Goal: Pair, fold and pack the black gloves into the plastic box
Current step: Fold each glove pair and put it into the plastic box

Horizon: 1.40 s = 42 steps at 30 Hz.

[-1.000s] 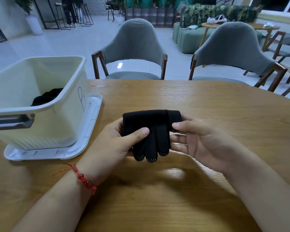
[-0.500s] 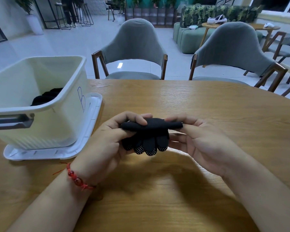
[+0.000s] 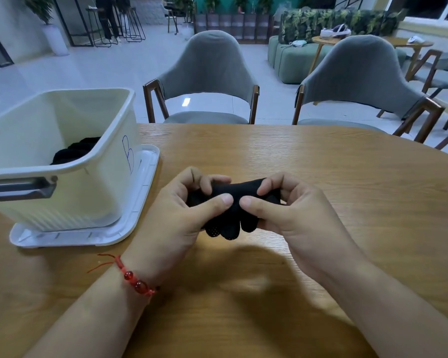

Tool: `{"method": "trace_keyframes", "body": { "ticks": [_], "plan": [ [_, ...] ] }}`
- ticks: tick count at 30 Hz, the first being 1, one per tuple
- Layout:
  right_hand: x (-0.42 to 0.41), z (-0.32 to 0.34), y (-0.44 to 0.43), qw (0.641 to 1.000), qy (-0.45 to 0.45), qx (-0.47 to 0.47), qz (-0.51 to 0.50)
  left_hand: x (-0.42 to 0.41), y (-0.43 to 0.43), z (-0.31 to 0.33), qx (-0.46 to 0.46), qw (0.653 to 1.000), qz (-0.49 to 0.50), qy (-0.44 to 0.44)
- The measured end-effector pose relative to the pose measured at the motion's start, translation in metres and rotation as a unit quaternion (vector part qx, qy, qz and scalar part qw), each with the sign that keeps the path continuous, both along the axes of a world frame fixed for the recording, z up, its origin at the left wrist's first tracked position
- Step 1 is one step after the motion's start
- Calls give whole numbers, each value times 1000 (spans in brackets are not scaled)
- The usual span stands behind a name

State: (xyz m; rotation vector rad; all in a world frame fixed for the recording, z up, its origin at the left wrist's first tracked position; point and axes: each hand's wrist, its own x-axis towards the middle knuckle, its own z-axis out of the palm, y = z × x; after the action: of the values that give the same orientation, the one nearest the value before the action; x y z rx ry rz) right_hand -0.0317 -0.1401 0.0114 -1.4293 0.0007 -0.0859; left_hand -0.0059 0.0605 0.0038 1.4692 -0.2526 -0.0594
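The left hand [image 3: 173, 215] and right hand [image 3: 292, 215] both pinch the folded black gloves [image 3: 233, 202] between thumb and curled fingers, above the wooden table [image 3: 321, 177], right of the white plastic box [image 3: 70, 192], which contains more black gloves [image 3: 73, 151] and stands on its lid [image 3: 142, 202].

Prob. lounge/café: chairs [image 3: 212, 65], sofa [image 3: 290, 64], side table [image 3: 318, 40].

Only one piece of writing can be read: a thin blue handwritten mark that looks like a capital "B". It stands on the outside of the white plastic box [image 3: 96, 192], on its right-facing wall, just under the rim toward the far corner, at the scene's left.
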Motion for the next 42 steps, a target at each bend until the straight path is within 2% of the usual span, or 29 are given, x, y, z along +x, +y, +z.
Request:
{"method": "trace_keyframes", "body": {
  "ticks": [2, 7, 12, 15, 19, 26, 31, 35, 39, 42],
  "plan": [
    [-1, 2, 0, 1000, -16, 1, -5, -2, -1, 4, -7, 1000, -8, 1],
    [-5, 7, 0, 998, -50, -8, -25, -13, -5, 21, -20, 997, -25, 67],
    [-7, 21, 8, 993, -93, -73, -26, -24, 2, 39, 14, 999, 25, -38],
    [-4, 41, 20, 984, -134, -119, 19, -32, 17, 57, 51, 990, 48, -122],
    [-1, 69, 46, 963, -193, -168, 80, -40, 51, 76, 86, 977, 78, -178],
    [18, 122, 104, 903, -257, -296, 173, -47, 108, 99, 101, 957, 156, -224],
    [45, 152, 155, 828, -345, -420, 137, -39, 147, 106, 92, 935, 262, -220],
    [76, 165, 195, 827, -334, -433, 127, -27, 182, 97, 115, 901, 367, -200],
    [110, 158, 229, 840, -269, -444, 156, -17, 204, 82, 197, 854, 449, -176],
    [132, 142, 253, 832, -218, -476, 180, -11, 213, 74, 221, 852, 450, -149]
  ]
}}
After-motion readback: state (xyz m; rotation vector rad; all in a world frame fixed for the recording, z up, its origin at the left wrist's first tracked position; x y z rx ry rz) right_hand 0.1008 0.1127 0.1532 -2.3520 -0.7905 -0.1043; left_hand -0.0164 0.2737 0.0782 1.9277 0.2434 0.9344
